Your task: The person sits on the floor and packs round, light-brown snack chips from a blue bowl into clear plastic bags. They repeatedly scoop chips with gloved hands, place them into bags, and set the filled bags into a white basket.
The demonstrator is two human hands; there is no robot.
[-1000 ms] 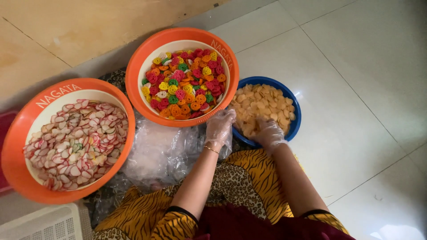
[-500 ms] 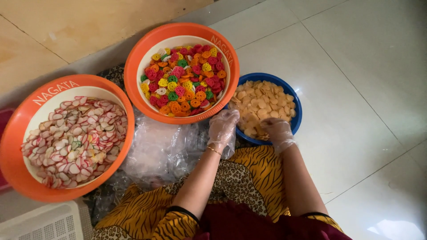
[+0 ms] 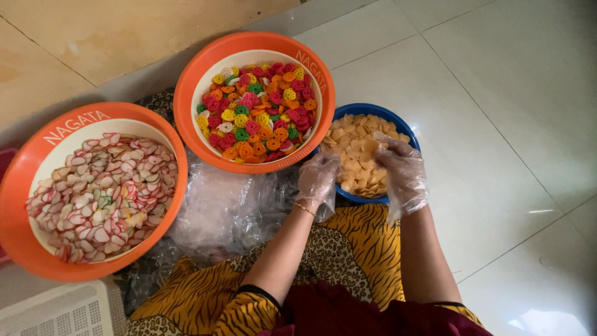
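Note:
Both my hands wear thin clear plastic gloves. My right hand (image 3: 401, 171) reaches into the blue bowl (image 3: 399, 122) of pale yellow crackers (image 3: 357, 146), its fingers curled over them. My left hand (image 3: 318, 180) hovers at the near left rim of that bowl, fingers bent, beside the crackers. Whether either hand has crackers in it is hidden by the gloves. An orange basin (image 3: 186, 112) of multicoloured flower-shaped crackers (image 3: 258, 112) sits just beyond my left hand.
A second orange basin (image 3: 18, 186) with pink-and-white crackers (image 3: 102, 193) stands at the left. Crumpled clear plastic bags (image 3: 217, 211) lie between the basins. A white slotted crate (image 3: 56, 311) is at the bottom left. Pale floor tiles (image 3: 497, 93) spread to the right. My patterned yellow skirt (image 3: 348, 249) covers my lap.
My right hand has moved up from the bowl's near rim onto the pale crackers. The left hand has stayed by the rim.

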